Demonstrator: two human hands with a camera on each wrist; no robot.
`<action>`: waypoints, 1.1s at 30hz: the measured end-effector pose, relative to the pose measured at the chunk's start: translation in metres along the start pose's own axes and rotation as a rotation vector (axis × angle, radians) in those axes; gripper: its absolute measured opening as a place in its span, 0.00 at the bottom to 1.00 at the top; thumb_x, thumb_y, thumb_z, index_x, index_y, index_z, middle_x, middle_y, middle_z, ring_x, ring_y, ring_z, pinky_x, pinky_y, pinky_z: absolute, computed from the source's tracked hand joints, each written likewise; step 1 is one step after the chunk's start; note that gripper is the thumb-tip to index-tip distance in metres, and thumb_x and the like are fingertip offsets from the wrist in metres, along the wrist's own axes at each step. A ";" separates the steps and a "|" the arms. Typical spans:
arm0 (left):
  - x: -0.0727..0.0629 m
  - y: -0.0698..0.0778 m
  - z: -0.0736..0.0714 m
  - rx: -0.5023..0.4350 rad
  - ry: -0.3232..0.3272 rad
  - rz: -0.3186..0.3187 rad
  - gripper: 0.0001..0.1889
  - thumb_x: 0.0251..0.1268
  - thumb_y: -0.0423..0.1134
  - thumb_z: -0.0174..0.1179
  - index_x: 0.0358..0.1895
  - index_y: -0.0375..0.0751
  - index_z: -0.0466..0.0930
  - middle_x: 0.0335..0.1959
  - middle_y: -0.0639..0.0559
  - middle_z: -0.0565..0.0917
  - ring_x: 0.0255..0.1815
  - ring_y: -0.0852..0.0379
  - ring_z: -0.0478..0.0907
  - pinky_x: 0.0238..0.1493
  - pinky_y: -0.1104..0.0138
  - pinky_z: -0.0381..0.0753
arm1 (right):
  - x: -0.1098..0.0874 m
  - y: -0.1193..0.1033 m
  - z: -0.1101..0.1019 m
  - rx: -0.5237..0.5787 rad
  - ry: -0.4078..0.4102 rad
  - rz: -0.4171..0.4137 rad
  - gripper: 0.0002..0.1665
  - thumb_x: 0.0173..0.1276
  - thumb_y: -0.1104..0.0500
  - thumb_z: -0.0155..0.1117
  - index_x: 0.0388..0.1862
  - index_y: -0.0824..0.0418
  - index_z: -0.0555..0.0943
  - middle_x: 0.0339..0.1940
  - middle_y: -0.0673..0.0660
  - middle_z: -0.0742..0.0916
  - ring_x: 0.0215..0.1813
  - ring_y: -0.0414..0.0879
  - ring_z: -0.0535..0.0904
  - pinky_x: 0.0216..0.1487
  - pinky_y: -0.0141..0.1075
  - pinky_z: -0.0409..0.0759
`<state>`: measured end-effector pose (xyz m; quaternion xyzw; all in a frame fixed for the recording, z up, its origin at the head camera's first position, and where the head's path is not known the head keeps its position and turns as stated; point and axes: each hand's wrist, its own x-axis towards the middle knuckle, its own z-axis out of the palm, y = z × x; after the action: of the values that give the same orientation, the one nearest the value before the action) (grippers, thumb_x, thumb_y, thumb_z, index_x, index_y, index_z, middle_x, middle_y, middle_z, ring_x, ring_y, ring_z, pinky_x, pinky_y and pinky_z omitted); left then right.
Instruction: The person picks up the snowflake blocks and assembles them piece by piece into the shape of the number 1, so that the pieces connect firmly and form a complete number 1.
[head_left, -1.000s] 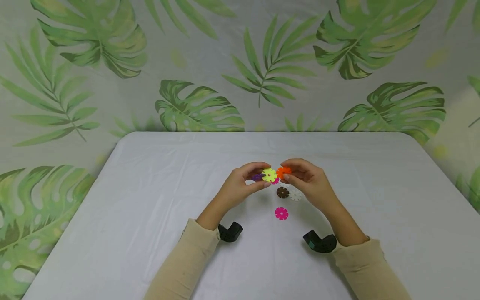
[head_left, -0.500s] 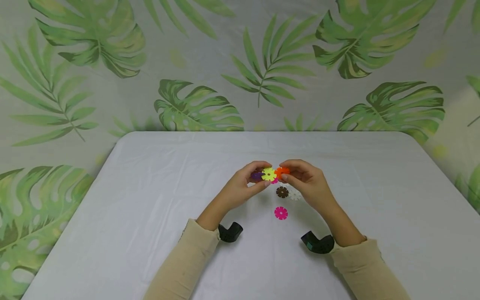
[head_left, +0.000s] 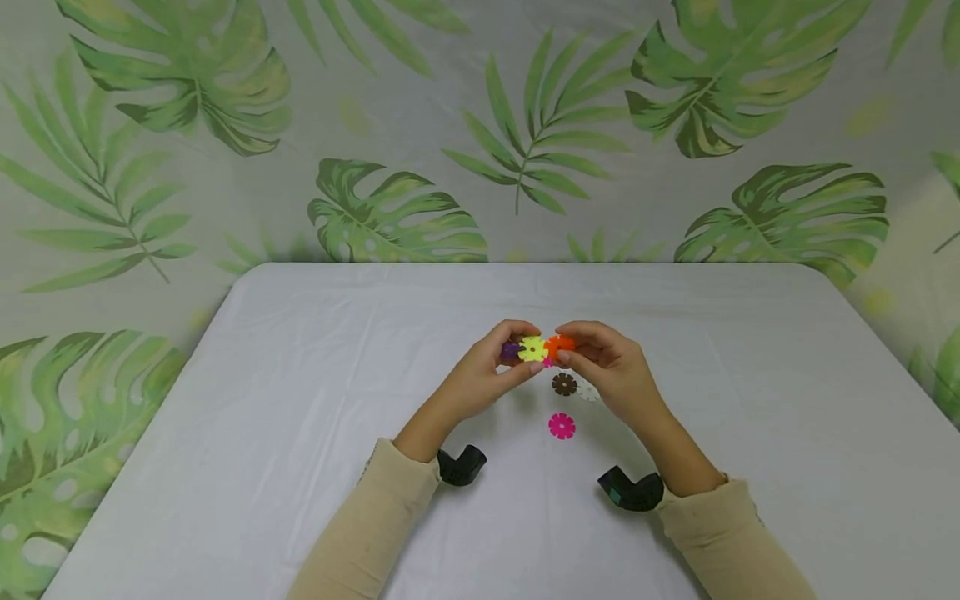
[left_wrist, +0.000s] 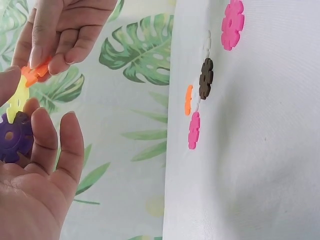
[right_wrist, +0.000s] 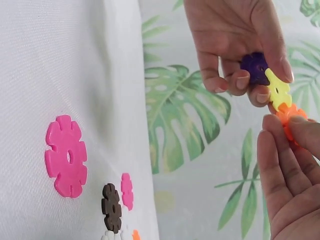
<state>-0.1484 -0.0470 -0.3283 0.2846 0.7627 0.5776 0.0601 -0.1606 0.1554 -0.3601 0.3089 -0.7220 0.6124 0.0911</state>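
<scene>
My left hand [head_left: 476,371] pinches a yellow notched snowflake disc [head_left: 529,342] between thumb and fingers. A purple disc [right_wrist: 251,65] is joined to the yellow one's left side, against the fingers. My right hand [head_left: 618,367] pinches an orange disc [head_left: 562,343] by its right side. The orange disc's rim meets the yellow disc's edge, overlapping it in the right wrist view. Both hands hold these pieces up above the white table [head_left: 360,375], and fingertips cover part of the orange and purple discs.
Below the hands on the table lie a pink disc [head_left: 562,426], a brown disc [head_left: 564,377] and a white disc [head_left: 589,392]. Another pink disc [left_wrist: 194,132] and an orange disc [left_wrist: 188,100] lie farther back. Leaf-patterned cloth [head_left: 397,217] hangs behind the table.
My right hand has moved slightly left, bringing the orange disc up to the yellow disc's edge. The left hand keeps its hold, almost in place. The loose discs stay put.
</scene>
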 end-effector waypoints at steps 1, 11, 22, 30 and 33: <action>0.000 0.000 0.000 -0.001 0.000 0.000 0.18 0.61 0.30 0.55 0.53 0.29 0.65 0.44 0.42 0.73 0.40 0.52 0.72 0.46 0.60 0.74 | 0.000 0.000 0.000 0.006 0.002 -0.002 0.18 0.55 0.76 0.60 0.46 0.73 0.74 0.37 0.62 0.81 0.34 0.50 0.80 0.37 0.36 0.79; 0.000 -0.001 0.001 0.004 0.000 0.011 0.16 0.61 0.29 0.55 0.51 0.29 0.65 0.43 0.42 0.73 0.40 0.53 0.72 0.46 0.61 0.74 | -0.001 0.001 0.001 0.000 0.031 -0.007 0.16 0.54 0.76 0.61 0.43 0.72 0.74 0.35 0.62 0.81 0.32 0.51 0.80 0.36 0.36 0.79; 0.000 0.001 0.002 -0.032 -0.014 0.017 0.16 0.62 0.28 0.54 0.50 0.28 0.64 0.45 0.40 0.73 0.42 0.51 0.73 0.48 0.60 0.73 | -0.003 0.001 0.002 0.014 0.078 -0.029 0.11 0.53 0.72 0.64 0.37 0.72 0.77 0.34 0.59 0.81 0.32 0.49 0.80 0.37 0.33 0.79; 0.000 -0.001 0.002 -0.052 -0.034 -0.003 0.16 0.62 0.29 0.54 0.51 0.28 0.63 0.44 0.41 0.73 0.43 0.52 0.72 0.47 0.65 0.73 | -0.003 0.000 0.002 0.045 0.077 -0.015 0.11 0.52 0.77 0.62 0.36 0.75 0.77 0.34 0.58 0.82 0.35 0.45 0.81 0.37 0.34 0.79; 0.000 -0.002 0.002 -0.060 -0.041 -0.001 0.16 0.63 0.29 0.53 0.51 0.28 0.63 0.44 0.41 0.73 0.42 0.53 0.72 0.45 0.68 0.74 | -0.003 0.000 0.002 0.072 0.073 -0.013 0.10 0.53 0.77 0.61 0.36 0.75 0.77 0.34 0.57 0.82 0.34 0.45 0.81 0.36 0.34 0.79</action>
<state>-0.1479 -0.0459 -0.3307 0.2942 0.7438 0.5943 0.0843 -0.1574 0.1541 -0.3622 0.2942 -0.6937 0.6481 0.1105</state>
